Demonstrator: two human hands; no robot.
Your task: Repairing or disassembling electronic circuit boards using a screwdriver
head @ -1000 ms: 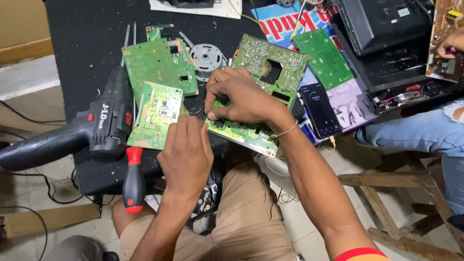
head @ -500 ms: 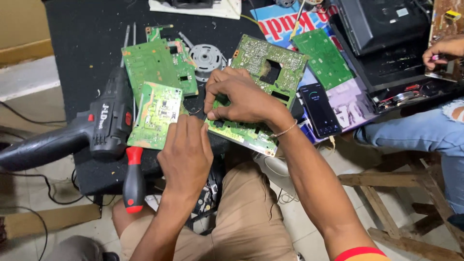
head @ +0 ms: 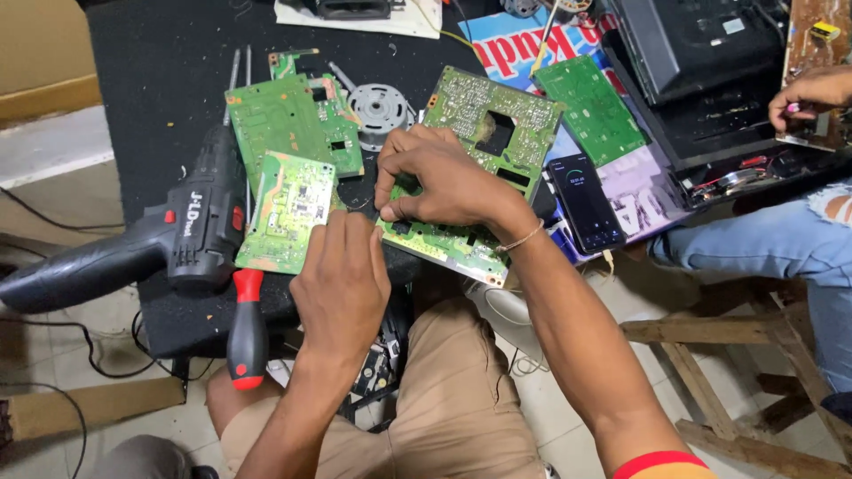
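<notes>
Fingers [head: 399, 208] of my right hand [head: 444, 182] curl down onto the near edge of the large green rectangular circuit board with a square hole [head: 484, 142], thumb and forefinger closed to a narrow pinch on something small there; what it is I cannot tell. Just below them my left hand [head: 342, 275] is loosely bunched, its fingertips meeting the same edge, and whether it holds anything is hidden. That board lies flat under my right palm, running up and right from my fingers. Left of them sit 2 smaller green boards [head: 288, 208], beyond those the black cordless drill [head: 191, 231] and the red-and-black-handled screwdriver [head: 247, 328]. Right of my wrist lies a dark smartphone [head: 586, 204]. To do this well, I judge I should press the board still and pull straight.
</notes>
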